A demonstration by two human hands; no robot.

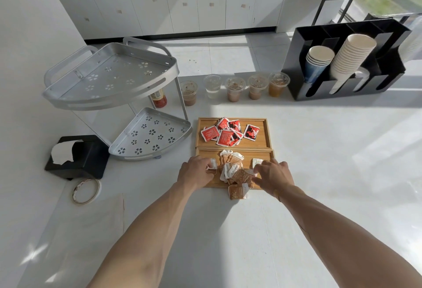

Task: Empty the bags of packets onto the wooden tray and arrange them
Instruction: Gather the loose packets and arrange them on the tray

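Both forearms are stretched forward over the white surface (319, 150), palms down. The left hand (196, 171) is curled at the near tray's (205, 154) left end, its grip closed on a white packet (213, 163). The right hand (272, 174) is set at the tray's right end, fingers bent onto the brown packets (238, 173); whether anything is actually pinched there cannot be told.

Two wooden trays lie with long axes running 9 to 3 o'clock, the far tray (262, 142) touching the near one. Red packets (225, 132) are heaped in the far tray, tilted at mixed angles. One brown packet (237, 191) overhangs the near tray's front edge (toward 6 o'clock). Open room is seen at 3 and 6 o'clock; a metal corner rack (141, 136) crowds 10 o'clock, just beside the trays.
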